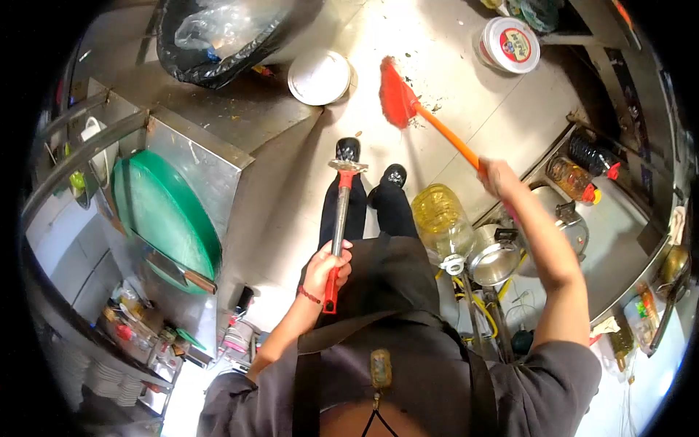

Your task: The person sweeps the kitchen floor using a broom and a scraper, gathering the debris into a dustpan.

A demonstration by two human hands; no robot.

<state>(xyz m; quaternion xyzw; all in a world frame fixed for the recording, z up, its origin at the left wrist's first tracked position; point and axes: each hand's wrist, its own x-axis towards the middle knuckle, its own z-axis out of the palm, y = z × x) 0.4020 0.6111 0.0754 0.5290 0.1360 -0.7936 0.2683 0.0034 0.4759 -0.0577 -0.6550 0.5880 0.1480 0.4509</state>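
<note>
My right hand (499,180) is wrapped round the orange handle of a broom (448,133). The broom's red bristle head (396,95) is on the tiled floor, beside scattered dark debris (412,71). In front of my body, my left hand (328,269) grips a metal-shafted tool (341,211) by its red handle. A flat, dirty-looking piece at its far end shows nearly edge-on above my shoe, so its kind is unclear.
A bin with a black liner (191,62) and a white-lidded bucket (319,77) stand ahead on the left. At right are another lidded tub (510,45), a large oil jug (442,218) and metal pots (494,256). A cleaver (171,268) lies by a green chopping board (171,211).
</note>
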